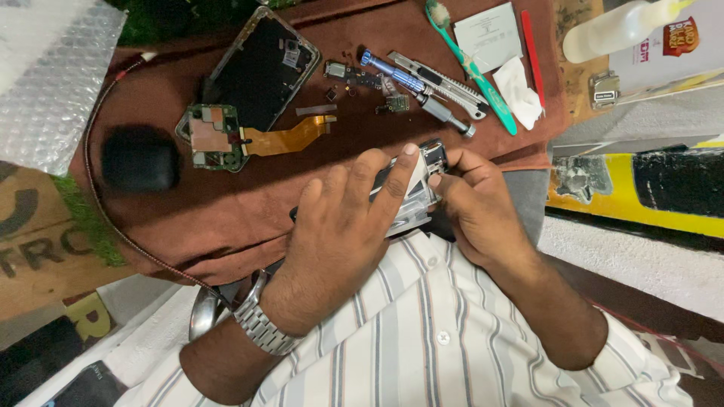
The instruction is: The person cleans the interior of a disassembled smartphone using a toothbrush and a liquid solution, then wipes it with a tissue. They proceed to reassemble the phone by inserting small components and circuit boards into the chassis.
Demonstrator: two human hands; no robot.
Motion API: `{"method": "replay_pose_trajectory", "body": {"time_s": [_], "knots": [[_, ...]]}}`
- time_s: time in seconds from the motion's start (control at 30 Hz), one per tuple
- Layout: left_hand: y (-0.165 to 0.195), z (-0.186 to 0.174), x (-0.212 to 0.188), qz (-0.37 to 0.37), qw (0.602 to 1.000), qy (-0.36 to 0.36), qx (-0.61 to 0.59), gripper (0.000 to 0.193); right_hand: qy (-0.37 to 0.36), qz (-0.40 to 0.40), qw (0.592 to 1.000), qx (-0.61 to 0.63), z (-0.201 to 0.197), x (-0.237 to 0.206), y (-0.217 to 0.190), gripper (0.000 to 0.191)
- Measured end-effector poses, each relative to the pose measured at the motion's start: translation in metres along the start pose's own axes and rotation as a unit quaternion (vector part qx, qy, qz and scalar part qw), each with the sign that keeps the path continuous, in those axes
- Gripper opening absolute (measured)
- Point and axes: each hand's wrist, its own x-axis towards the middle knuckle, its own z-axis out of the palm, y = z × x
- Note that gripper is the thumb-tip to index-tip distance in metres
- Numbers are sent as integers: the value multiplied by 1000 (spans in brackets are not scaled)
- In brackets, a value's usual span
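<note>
Both of my hands grip a silver-grey phone frame (413, 190) just above my striped shirt. My left hand (339, 226), with a metal wristwatch, wraps over the frame from the left, its fingers laid across it. My right hand (471, 203) pinches the frame's upper right corner. Most of the frame is hidden under my fingers.
On the brown mat (226, 211) lie an opened black phone body (260, 68), a circuit board (215, 139) with an orange flex cable (290, 136), a blue-handled screwdriver (411, 87), a utility knife (441, 81), a green toothbrush (471, 71), a tissue (520, 90), a black oval case (139, 158). Bubble wrap (49, 75) lies far left, a plastic bottle (618, 30) top right.
</note>
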Motion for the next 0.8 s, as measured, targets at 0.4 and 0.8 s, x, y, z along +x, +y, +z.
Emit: {"method": "replay_pose_trajectory", "body": {"time_s": [0.4,0.8], "knots": [[3,-4,0,4,1000,20,-7,71,10,2,998,63,-1,1,4,12],[0,3,0,-15,1000,7,-26,80,-5,-8,997,82,2,0,0,19]]}}
